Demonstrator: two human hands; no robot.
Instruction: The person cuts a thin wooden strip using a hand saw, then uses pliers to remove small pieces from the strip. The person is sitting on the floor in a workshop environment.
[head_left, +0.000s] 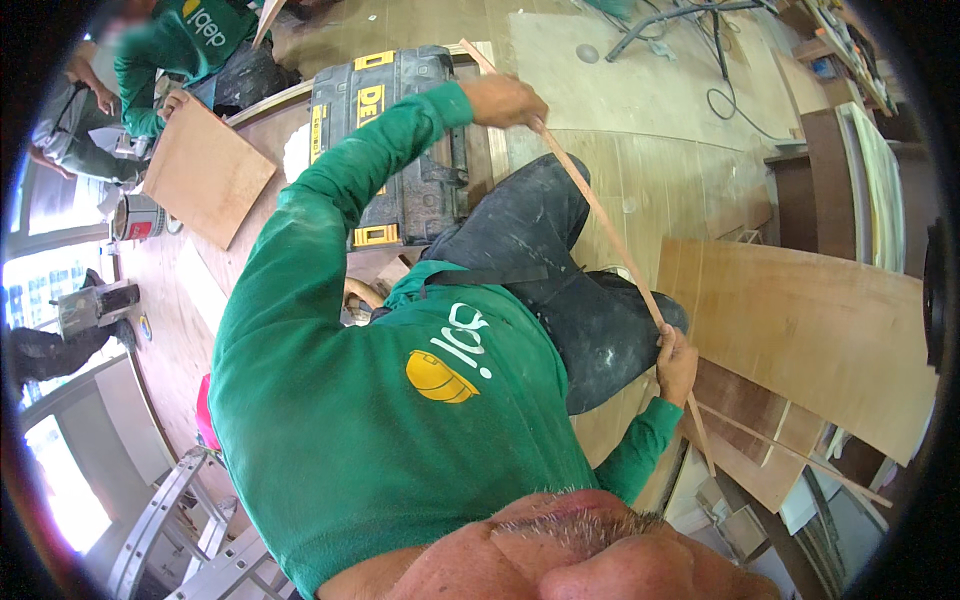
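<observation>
A long, thin wooden strip runs slantwise across my dark, dusty trousers, from the far middle down to the near right. My left hand is closed on it close to the far end, with that arm stretched out past the toolbox. Lower down, by my knee, my right hand wraps its fingers round the same strip. The near end sticks out below the right hand, over wooden boards. A black and yellow toolbox lies under and beside my left forearm.
A large plywood sheet lies at the right, above wooden offcuts. At the far left, a co-worker in a green top holds a square board. An aluminium ladder stands near left. A black-legged stand and cable are at the far right.
</observation>
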